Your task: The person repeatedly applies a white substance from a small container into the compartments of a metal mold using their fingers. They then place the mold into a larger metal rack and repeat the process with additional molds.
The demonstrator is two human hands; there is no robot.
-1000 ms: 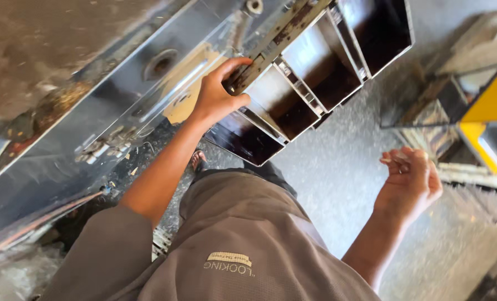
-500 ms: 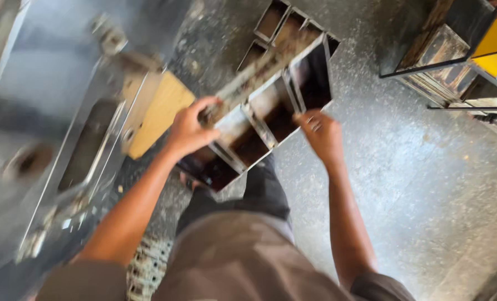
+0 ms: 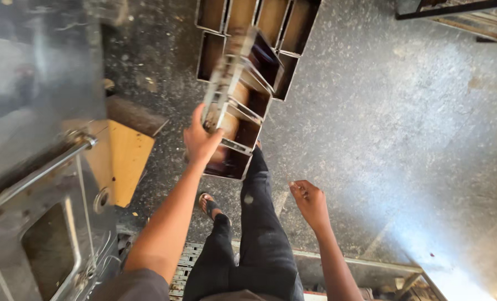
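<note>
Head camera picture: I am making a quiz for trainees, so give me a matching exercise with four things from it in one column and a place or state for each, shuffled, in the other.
Things
1. left hand
2. right hand
3. second set of tins
4. wooden board

Places or states
A. lying on the floor at the top of the picture
B. gripping the strapped set of baking tins
C. empty, held out over the floor
D. yellowish, beside the metal oven door

Pairs: 1-B, 2-C, 3-A, 4-D
</note>
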